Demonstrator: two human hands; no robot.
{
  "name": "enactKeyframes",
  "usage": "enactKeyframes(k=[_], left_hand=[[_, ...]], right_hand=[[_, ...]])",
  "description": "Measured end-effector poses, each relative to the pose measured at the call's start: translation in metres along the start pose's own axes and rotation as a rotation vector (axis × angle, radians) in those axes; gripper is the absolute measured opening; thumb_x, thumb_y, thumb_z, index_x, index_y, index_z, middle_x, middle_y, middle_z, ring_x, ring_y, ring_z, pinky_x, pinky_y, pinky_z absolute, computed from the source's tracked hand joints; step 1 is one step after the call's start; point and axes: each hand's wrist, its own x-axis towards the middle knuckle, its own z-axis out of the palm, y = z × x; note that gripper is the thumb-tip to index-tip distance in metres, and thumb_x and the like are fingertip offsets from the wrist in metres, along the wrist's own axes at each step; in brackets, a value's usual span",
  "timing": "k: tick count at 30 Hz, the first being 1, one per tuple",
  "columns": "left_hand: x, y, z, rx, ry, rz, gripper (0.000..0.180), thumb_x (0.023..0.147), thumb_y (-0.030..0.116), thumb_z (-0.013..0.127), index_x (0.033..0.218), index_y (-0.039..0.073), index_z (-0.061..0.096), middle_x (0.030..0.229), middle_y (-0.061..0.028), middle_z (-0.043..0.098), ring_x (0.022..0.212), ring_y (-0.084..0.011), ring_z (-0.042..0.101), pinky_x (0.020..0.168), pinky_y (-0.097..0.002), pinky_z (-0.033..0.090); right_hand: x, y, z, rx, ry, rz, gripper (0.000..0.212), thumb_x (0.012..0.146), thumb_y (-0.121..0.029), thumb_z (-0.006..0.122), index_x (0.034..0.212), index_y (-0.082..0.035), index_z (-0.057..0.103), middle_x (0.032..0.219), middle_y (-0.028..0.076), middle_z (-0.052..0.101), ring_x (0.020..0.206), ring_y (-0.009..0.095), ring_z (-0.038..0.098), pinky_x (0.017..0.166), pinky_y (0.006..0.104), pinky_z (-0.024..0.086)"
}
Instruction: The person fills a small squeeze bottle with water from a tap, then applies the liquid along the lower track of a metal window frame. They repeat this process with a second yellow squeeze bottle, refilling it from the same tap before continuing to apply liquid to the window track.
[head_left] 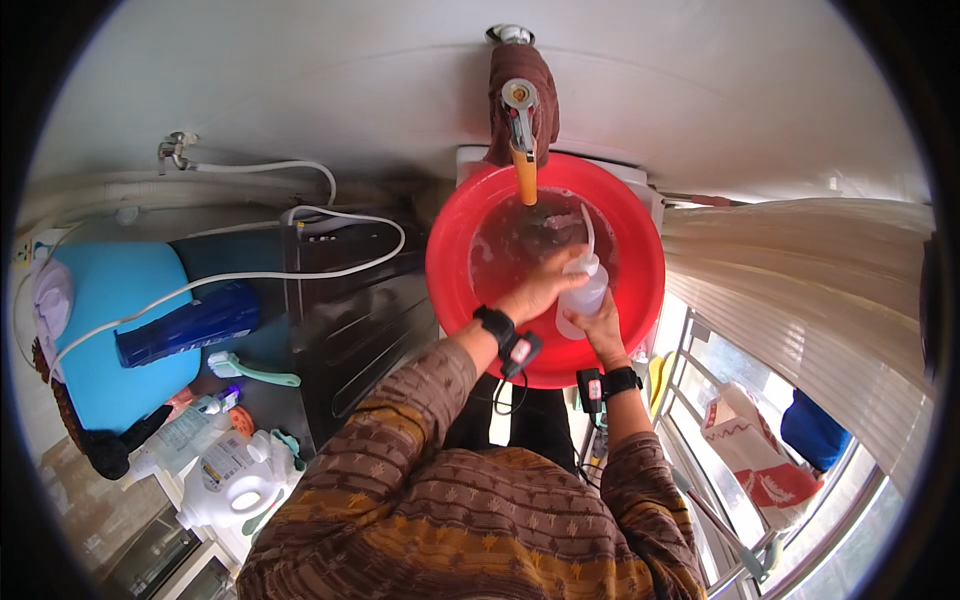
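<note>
Over the front right part of a red basin (447, 285) I hold a translucent white squeeze bottle (583, 299) with a thin bent spout. My left hand (543, 287) closes round the bottle's cap and neck. Lower down, my right hand (602, 333) grips the bottle's body. The spout points away from me, over the cloudy, foamy water (497, 255) in the basin. Something pale lies in the water near the spout; I cannot make out what it is. Above the basin's far side hangs a tap (521, 125) with an orange end, wrapped in a brown cloth (541, 95).
To the left is a dark ribbed surface (365, 335) crossed by a white hose (270, 274). Farther left are a light blue board-like thing (125, 300), a dark blue package (190, 323), a green-handled brush (255, 373) and a white jug (225, 480). A pale curtain (800, 270) hangs at the right.
</note>
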Motion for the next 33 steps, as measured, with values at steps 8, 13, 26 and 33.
enactKeyframes(k=[8, 13, 26, 33], left_hand=[[0.089, -0.072, -0.082, 1.368, 0.514, -0.100, 0.072, 0.080, 0.019, 0.075, 0.147, 0.020, 0.050, 0.163, -0.0189, 0.022, 0.149, -0.0443, 0.022, 0.116, -0.0628, 0.028], [0.096, -0.102, -0.084, 1.625, 0.070, -0.267, 0.051, 0.083, 0.013, 0.070, 0.134, 0.014, 0.061, 0.158, -0.0198, 0.034, 0.137, -0.0431, 0.044, 0.099, -0.0569, 0.049], [0.040, -0.050, -0.002, 0.870, 0.500, 0.491, 0.045, 0.078, 0.013, 0.081, 0.114, 0.001, 0.058, 0.121, -0.0183, 0.054, 0.112, -0.0371, 0.057, 0.095, -0.0427, 0.049], [0.054, -0.004, -0.043, 0.400, 0.178, -0.003, 0.093, 0.070, 0.011, 0.085, 0.151, 0.003, 0.042, 0.131, -0.0130, 0.061, 0.116, -0.0205, 0.061, 0.097, -0.0326, 0.052]], right_hand=[[0.042, 0.047, -0.008, 0.042, 0.309, 0.073, 0.075, 0.068, -0.011, 0.087, 0.132, -0.001, 0.048, 0.124, 0.013, 0.062, 0.114, 0.025, 0.061, 0.098, 0.0384, 0.050], [0.058, 0.060, -0.017, -0.102, 0.351, 0.107, 0.079, 0.065, -0.011, 0.086, 0.134, -0.002, 0.048, 0.126, 0.012, 0.061, 0.115, 0.025, 0.060, 0.099, 0.0393, 0.050], [0.085, 0.095, 0.038, -0.170, 0.468, -0.210, 0.066, 0.074, -0.020, 0.086, 0.127, 0.000, 0.054, 0.118, 0.020, 0.064, 0.107, 0.034, 0.064, 0.092, 0.0441, 0.052], [0.046, 0.055, 0.026, 0.082, 0.036, 0.004, 0.064, 0.070, -0.008, 0.081, 0.127, -0.001, 0.052, 0.119, 0.011, 0.062, 0.114, 0.022, 0.059, 0.102, 0.0360, 0.046]])
